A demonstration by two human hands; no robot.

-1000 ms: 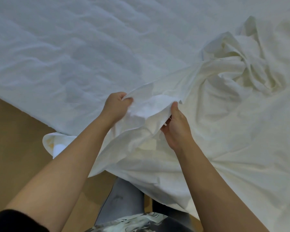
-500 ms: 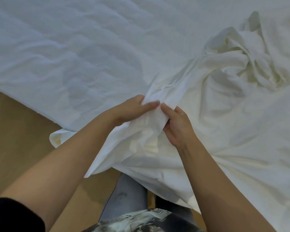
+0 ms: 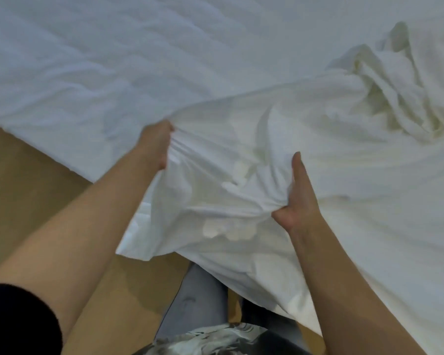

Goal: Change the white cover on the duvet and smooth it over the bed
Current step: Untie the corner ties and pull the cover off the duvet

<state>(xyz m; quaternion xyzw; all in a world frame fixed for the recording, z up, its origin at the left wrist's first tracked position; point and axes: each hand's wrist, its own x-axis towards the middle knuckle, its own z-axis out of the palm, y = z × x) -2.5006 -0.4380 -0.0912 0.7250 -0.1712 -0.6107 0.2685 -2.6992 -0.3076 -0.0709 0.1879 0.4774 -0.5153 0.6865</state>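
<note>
Apart now, where they met before, the left hand point(image 3: 155, 146) and right hand point(image 3: 296, 201) each clutch the rumpled white cotton cover point(image 3: 241, 129) stretched between them, over the quilted white bed point(image 3: 113, 60) beyond. Likely opening it; next, locate a corner.

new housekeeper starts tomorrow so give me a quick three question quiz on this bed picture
1. True or false: the left hand and the right hand both grip the cover.
2. Where is the cover most bunched up? A. under a pillow B. on the bed, to the far right of the hands C. in a basket
3. Fill in: the cover's near edge hangs off the bed over the tan ____.
Key: 1 true; 2 B; 3 floor.
</note>
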